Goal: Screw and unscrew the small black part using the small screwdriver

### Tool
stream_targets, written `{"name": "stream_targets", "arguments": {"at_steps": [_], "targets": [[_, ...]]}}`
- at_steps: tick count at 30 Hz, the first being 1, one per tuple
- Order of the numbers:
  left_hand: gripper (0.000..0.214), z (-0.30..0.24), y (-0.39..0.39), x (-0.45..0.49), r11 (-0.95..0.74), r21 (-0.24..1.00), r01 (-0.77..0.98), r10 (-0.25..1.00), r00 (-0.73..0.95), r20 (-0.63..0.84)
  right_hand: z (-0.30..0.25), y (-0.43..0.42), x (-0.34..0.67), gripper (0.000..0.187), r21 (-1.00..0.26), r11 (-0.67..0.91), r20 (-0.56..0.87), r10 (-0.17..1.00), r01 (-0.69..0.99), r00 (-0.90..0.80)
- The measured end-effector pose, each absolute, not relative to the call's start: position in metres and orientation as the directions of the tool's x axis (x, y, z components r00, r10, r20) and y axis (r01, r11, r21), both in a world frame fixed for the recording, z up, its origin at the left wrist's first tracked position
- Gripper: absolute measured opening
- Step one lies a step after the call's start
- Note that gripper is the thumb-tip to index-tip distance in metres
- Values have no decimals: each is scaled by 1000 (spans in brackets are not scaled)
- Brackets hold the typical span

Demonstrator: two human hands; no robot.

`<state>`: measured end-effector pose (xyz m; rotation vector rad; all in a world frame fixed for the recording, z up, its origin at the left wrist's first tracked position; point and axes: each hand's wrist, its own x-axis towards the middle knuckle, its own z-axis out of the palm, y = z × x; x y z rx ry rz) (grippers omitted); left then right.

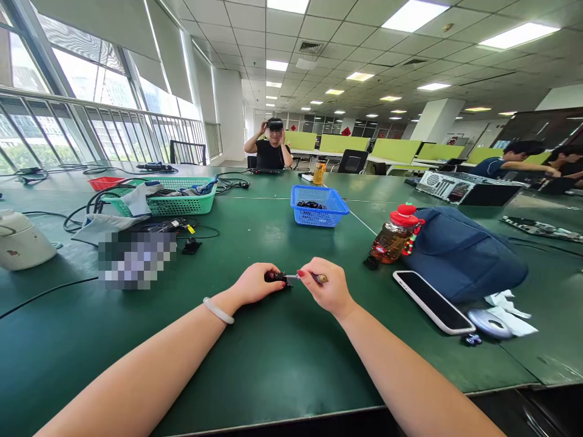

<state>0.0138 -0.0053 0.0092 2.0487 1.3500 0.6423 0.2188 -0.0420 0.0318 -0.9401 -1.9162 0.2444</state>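
My left hand, with a pale bangle at the wrist, is closed around a small black part held low over the green table. Part of it is hidden by my fingers, and its exact kind is unclear. Facing it from the right, my right hand grips a thin tool that looks like a screwdriver. Its metal shaft points left, and the tip meets or overlaps the black part. Most of the handle is covered by my fingers; only its brownish end shows.
Ahead stands a blue basket of black pieces; a green basket with cables and cloth is left. At right are a red-capped bottle, navy bag and phone. A white pot stands far left. A person sits opposite.
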Motion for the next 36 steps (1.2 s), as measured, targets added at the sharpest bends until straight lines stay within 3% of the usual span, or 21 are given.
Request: {"name": "stream_targets", "arguments": {"at_steps": [11,30,36], "targets": [[34,7,-3,13,-313,700,642,928,363,82,29,-40,216,37,-511,669,555,736,539,-388],[33,13,-6,13,-339,691,639,917,388,92,25,-37,216,39,-465,725,614,677,507,-405],[35,14,-6,12,-339,704,625,915,392,92,24,-36,218,39,-300,783,624,593,545,-508]]}}
